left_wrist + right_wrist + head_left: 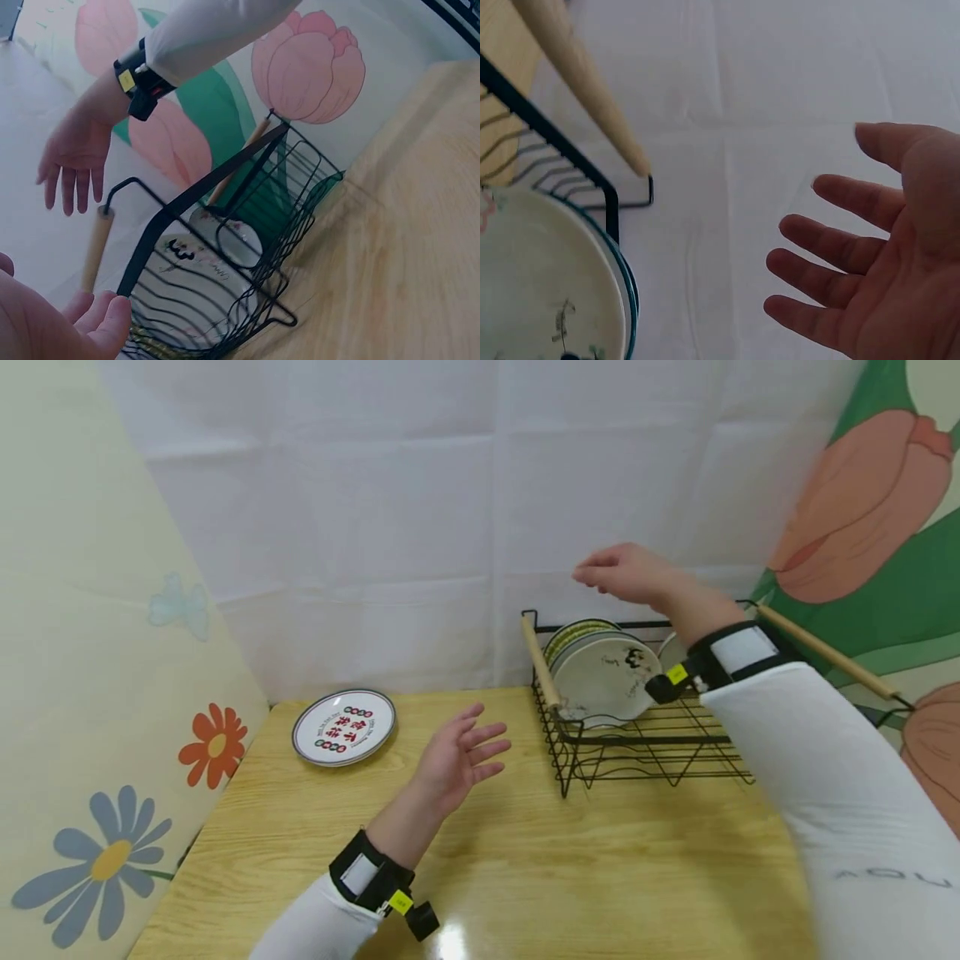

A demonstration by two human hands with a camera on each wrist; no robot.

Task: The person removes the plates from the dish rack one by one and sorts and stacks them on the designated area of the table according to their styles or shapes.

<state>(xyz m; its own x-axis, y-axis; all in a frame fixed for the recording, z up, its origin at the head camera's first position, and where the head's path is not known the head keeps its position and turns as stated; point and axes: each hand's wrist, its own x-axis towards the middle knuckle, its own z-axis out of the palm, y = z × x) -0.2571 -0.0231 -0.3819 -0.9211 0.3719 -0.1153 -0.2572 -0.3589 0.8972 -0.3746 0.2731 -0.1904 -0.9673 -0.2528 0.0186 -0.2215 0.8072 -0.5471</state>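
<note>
Your left hand [457, 764] is between the lone plate [344, 727] and rack [645, 740], your right hand [626, 575] raised near the rack; both have fingers [806, 318] apart.

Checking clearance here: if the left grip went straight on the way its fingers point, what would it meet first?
Likely the left end of the black wire basket-shaped rack with wooden handles; depth is unclear, so the left grip might pass above it.

White plate [343, 728] left of left hand [461, 760]: red Chinese characters, tiny lettering beside, not surely legible | pale dish [603, 681] below right hand [630, 575]: dark script, unclear | right sleeve [832, 785]: grey letters, only "O" legible | yellow tag [401, 902] behind left hand: too small.
</note>
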